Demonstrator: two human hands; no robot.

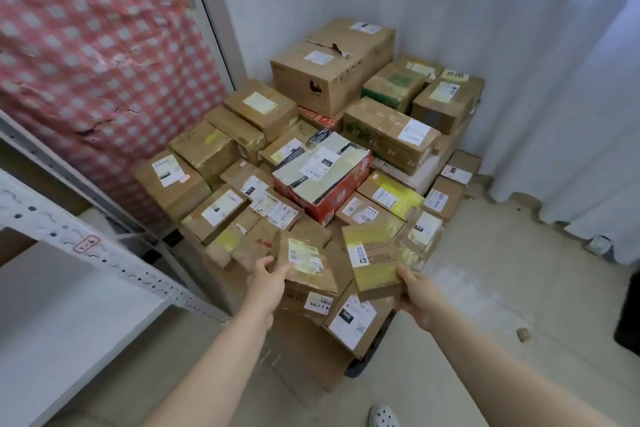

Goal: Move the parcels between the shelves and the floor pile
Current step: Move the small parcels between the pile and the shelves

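Note:
A pile of several taped cardboard parcels fills the floor corner, with a red box (322, 177) near its middle and a large brown box (332, 66) at the back. My left hand (266, 279) grips the near left edge of a small labelled parcel (306, 267) at the front of the pile. My right hand (417, 293) holds the near corner of a flat parcel with yellow tape (375, 262), which sits tilted above the front boxes.
A white metal shelf (86, 250) with a perforated rail stands at the left, its board bare. A red checked cloth (86, 55) hangs behind it. White curtains (554, 80) close off the right. Tiled floor (502, 305) lies open to the right of the pile.

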